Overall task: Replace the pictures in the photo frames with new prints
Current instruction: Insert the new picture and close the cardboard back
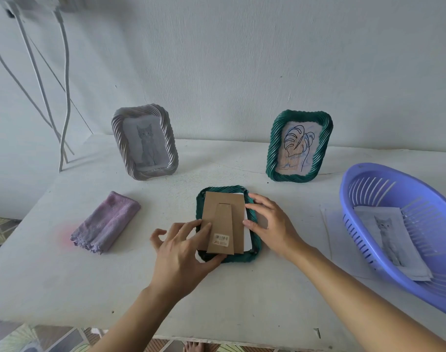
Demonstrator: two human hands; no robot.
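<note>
Item in hand: dark-green twisted-rim photo frame [223, 188], face down, centre of white table [217, 295], near the front edge.
Backing: brown cardboard backing board [224, 219] w/ fold-out stand and barcode sticker; sits askew on the frame, not seated.
Print: white sheet edge [248, 237] shows beneath the backing on its right side; image side hidden, so old or new can't be told.
L hand [184, 252]: pinches the backing's lower-left corner, thumb below, forefinger on top.
R hand [270, 224]: fingers fairly straight, tips resting on the frame's right rim and the backing edge; grips nothing.
Other frames: grey-white twisted-rim frame [144, 142] upright at rear left, cat pic inside; second green twisted-rim frame [299, 146] upright at rear right, leaf line-drawing inside.
Stock: lilac slotted plastic basket [364, 189] at right, holding a cat print [389, 237]; loose paper sheets [336, 237] under and beside it.
Misc: folded mauve cloth [106, 222] at left.
Progress (est.): mid-job. One frame open; both others closed and standing. The grey frame's cat pic resembles the basket print, so prob. done. The leaf frame's status is unclear. Backing yet to be seated.
</note>
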